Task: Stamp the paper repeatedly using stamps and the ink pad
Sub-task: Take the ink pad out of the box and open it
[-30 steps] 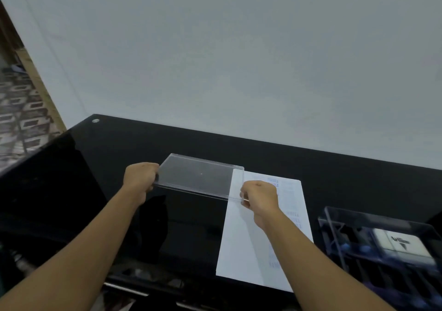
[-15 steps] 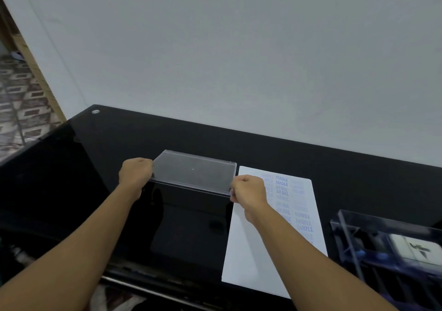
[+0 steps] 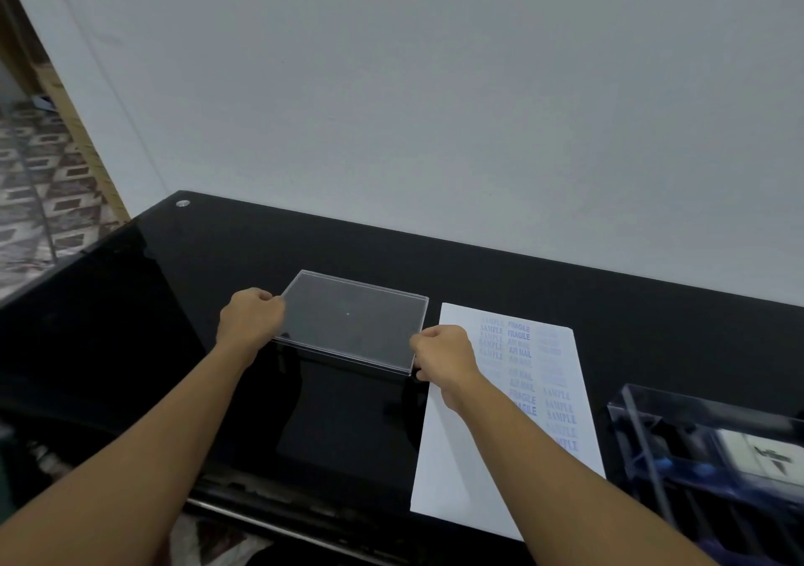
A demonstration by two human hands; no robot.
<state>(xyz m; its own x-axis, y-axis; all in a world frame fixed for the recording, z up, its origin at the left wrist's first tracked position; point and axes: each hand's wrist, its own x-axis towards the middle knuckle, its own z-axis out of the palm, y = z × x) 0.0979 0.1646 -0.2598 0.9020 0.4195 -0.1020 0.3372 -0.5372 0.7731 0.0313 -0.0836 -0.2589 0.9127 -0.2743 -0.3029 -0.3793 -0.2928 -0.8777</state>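
Left hand (image 3: 250, 317) and right hand (image 3: 443, 354) pinching opposite ends of clear lid (image 3: 352, 321), stamped paper (image 3: 500, 413) lying just right of right-hand grip, clear box (image 3: 696, 435) sitting farther right

Light here is pretty flat and dim, with a cool grey cast over everything, and the wall (image 3: 435, 86) comes out plain grey. No hard shadows anywhere. The glossy black counter (image 3: 565, 295) acts like a mirror, throwing back dark reflections of my arms below the clear lid (image 3: 352, 321), which has a pale haze of glare. Print on the paper (image 3: 461, 469) is soft, the fainter lines barely readable. The clear box (image 3: 696, 435) at the right edge is smeared, and the wide lens bends the lines at far left.
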